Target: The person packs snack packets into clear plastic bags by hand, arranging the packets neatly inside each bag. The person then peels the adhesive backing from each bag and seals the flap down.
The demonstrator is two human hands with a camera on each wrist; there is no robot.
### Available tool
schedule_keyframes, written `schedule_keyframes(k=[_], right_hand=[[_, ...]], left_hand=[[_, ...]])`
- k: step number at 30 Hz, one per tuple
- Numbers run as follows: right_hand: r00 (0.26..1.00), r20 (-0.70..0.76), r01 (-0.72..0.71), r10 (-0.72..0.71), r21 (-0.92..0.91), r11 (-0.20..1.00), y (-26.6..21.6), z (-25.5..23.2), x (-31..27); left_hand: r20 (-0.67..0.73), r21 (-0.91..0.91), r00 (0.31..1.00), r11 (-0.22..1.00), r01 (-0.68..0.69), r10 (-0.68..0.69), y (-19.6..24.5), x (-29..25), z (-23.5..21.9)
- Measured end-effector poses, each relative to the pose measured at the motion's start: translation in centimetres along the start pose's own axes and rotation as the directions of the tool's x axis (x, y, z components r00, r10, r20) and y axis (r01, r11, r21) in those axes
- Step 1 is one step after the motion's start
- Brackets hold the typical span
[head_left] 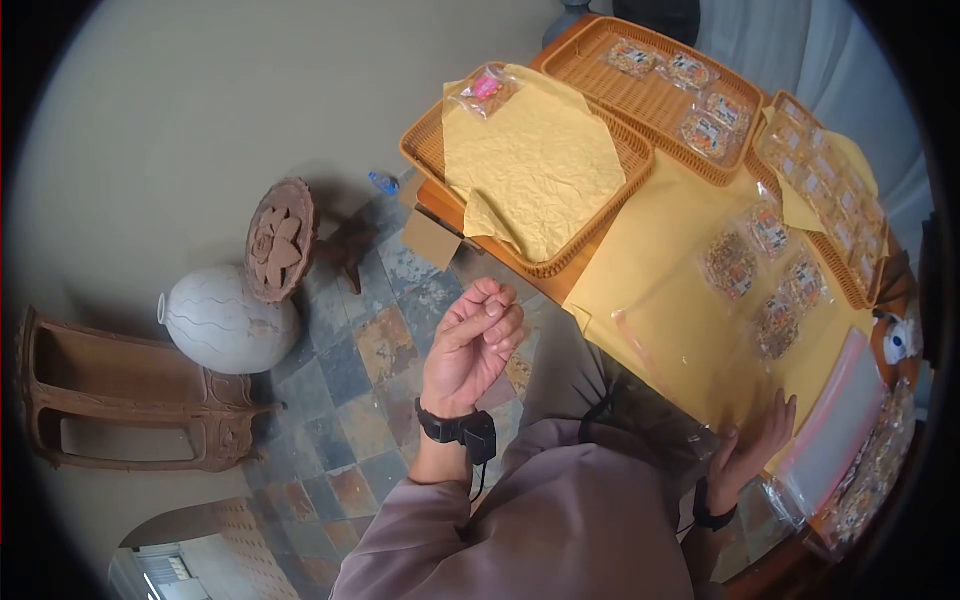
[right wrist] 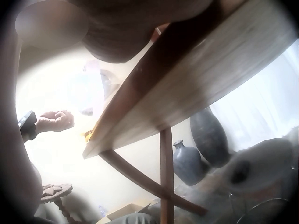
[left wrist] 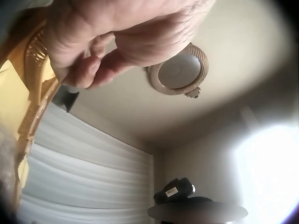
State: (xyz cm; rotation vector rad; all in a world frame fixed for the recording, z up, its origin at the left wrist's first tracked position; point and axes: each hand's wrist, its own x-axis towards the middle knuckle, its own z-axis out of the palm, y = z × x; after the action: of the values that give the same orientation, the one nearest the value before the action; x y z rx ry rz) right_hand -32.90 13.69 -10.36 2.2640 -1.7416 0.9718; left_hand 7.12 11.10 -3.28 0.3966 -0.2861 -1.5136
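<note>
A clear, glossy bag [head_left: 690,350] with pinkish edging lies right of centre, near speckled brown packets [head_left: 775,327].
Left hand [head_left: 475,345], centre: fingers curled toward thumb; right hand [head_left: 752,447], lower right: fingers straight.

Beyond the left fingers [head_left: 507,324], matt, crumpled yellow paper [head_left: 540,150] lines a woven wicker tray [head_left: 632,160]; beside the right fingers [head_left: 777,422] lies a glossy, clear plastic bag [head_left: 685,350].

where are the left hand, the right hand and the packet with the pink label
Left hand [head_left: 470,345], head view: on the palm side
Right hand [head_left: 752,450], head view: on its back
Packet with the pink label [head_left: 487,88], head view: on the label
</note>
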Motion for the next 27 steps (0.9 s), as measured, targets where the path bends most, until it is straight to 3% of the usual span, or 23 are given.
schedule_keyframes(k=[8, 10, 11, 12, 14, 16, 17, 19, 20, 22, 23, 25, 27], right_hand=[[1.0, -0.001, 0.002, -0.002, 0.011, 1.0, 0.1, 0.0, -0.2], [1.0, 0.002, 0.002, -0.002, 0.006, 1.0, 0.0, -0.1, -0.2], [1.0, 0.003, 0.006, -0.006, 0.014, 1.0, -0.1, 0.0, -0.1], [1.0, 0.004, 0.01, -0.01, 0.019, 1.0, -0.1, 0.0, 0.0], [0.999, -0.022, 0.037, -0.037, 0.017, 0.999, 0.5, 0.5, -0.2], [0.997, -0.043, 0.061, -0.06, 0.013, 0.998, 0.7, 0.2, -0.4], [0.999, -0.024, 0.037, -0.036, 0.018, 0.999, 0.4, 0.1, -0.3], [1.0, -0.008, -0.002, 0.002, 0.019, 1.0, 0.0, -0.1, -0.3], [1.0, -0.026, -0.002, 0.003, 0.012, 1.0, 0.0, -0.1, -0.3], [1.0, -0.007, -0.019, 0.019, 0.013, 1.0, 0.0, -0.1, -0.3], [1.0, -0.015, -0.015, 0.016, 0.021, 1.0, 0.0, 0.0, -0.3], [1.0, -0.024, -0.008, 0.009, 0.028, 1.0, 0.0, 0.1, -0.3], [1.0, -0.026, -0.002, 0.003, 0.042, 0.999, 0.1, 0.2, -0.1]], left_hand=[[0.041, 0.019, 0.999, 1.0, -0.017, 0.016, -1.1, 0.6, 1.5], [0.101, 0.03, 0.994, 0.999, 0.042, -0.045, -2.7, 0.2, 4.3], [0.213, 0.148, 0.966, 0.982, 0.118, -0.148, -3.5, -0.5, 5.7], [0.309, 0.272, 0.915, 0.946, 0.175, -0.258, -4.2, -0.9, 7.5], [0.407, 0.433, 0.731, 0.82, 0.374, -0.548, -4.7, -1.2, 13.2], [0.648, 0.279, 0.464, 0.754, 0.595, -0.605, -7.0, -1.6, 15.7], [0.658, 0.287, 0.455, 0.759, 0.585, -0.6, -7.1, -1.6, 16.6], [0.767, 0.285, 0.333, 0.756, 0.59, -0.549, -7.3, -1.3, 17.9], [0.773, 0.296, 0.317, 0.755, 0.585, -0.549, -7.4, -0.7, 17.9], [0.844, 0.416, 0.149, 0.803, 0.427, -0.516, -7.4, 0.7, 17.1], [0.845, 0.421, 0.14, 0.803, 0.421, -0.516, -7.9, 0.4, 16.6], [0.824, 0.252, 0.3, 0.786, 0.564, -0.48, -8.9, -0.8, 15.9], [0.819, 0.21, 0.304, 0.748, 0.63, -0.486, -9.1, -0.8, 15.5]])
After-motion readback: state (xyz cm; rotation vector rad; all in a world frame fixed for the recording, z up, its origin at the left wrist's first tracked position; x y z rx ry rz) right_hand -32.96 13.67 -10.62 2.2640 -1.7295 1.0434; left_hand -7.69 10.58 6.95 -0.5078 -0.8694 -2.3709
